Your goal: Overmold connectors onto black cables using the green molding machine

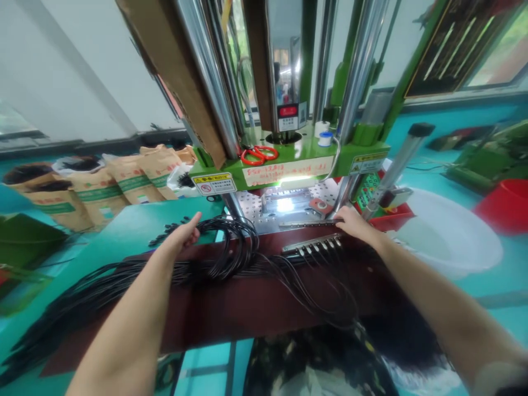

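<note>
1. Nearest me, the dark maroon worktop (247, 308) runs nine to three o'clock; its near edge is bare, while a fan of thin black cables (82, 297) trails off toward eight o'clock.
2. My left hand (181, 235), at eleven o'clock, rests on a looped bundle of black wires (231, 247); fingers curled loosely together, thumb raised, pinching nothing that I can see.
3. My right hand (350, 223), at one o'clock, touches the end of a long grey metal strip (307, 224); fingers pressed together, though I cannot tell whether they pinch it.
4. Just nearer lies a grey metal fixture bar with a row of plugs (313, 245), long axis nine to three, rising slightly rightward, its leads pointing toward six.
5. Beyond, the perforated steel press bed (264, 206) sits under the green moulding machine (289, 159), with red-handled scissors (258, 155) on top.
6. A white plastic basin (449, 236) crowds the three o'clock side.
</note>
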`<action>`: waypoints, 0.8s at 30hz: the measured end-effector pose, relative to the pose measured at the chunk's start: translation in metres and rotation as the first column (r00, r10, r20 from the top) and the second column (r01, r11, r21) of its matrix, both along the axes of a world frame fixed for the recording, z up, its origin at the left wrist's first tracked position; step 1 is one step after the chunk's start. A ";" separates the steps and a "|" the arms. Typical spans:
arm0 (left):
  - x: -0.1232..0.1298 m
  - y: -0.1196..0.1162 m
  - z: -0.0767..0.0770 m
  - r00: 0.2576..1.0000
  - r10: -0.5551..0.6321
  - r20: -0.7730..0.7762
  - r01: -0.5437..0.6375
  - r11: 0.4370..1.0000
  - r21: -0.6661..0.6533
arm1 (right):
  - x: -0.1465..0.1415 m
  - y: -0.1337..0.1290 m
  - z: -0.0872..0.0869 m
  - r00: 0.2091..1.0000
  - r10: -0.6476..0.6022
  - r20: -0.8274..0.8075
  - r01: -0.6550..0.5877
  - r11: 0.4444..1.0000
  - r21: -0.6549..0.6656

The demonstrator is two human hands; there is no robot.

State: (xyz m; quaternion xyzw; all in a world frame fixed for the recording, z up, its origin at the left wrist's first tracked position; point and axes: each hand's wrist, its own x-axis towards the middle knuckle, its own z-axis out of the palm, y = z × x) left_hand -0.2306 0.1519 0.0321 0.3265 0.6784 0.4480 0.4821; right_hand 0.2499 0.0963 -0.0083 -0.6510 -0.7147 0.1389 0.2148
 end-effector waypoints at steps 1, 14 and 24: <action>0.001 -0.006 0.005 0.989 -0.078 -0.123 0.075 0.997 -0.024 | -0.002 -0.005 0.003 0.998 0.033 0.054 -0.033 0.999 0.003; 0.207 -0.178 -0.017 0.280 -0.813 -0.511 0.943 0.332 -0.012 | -0.028 -0.040 0.056 0.867 0.305 0.393 -0.154 0.916 -0.370; 0.260 -0.149 -0.017 0.244 -0.858 -0.451 0.963 0.271 0.005 | -0.024 -0.007 0.074 0.938 -0.012 0.347 0.067 0.987 -0.147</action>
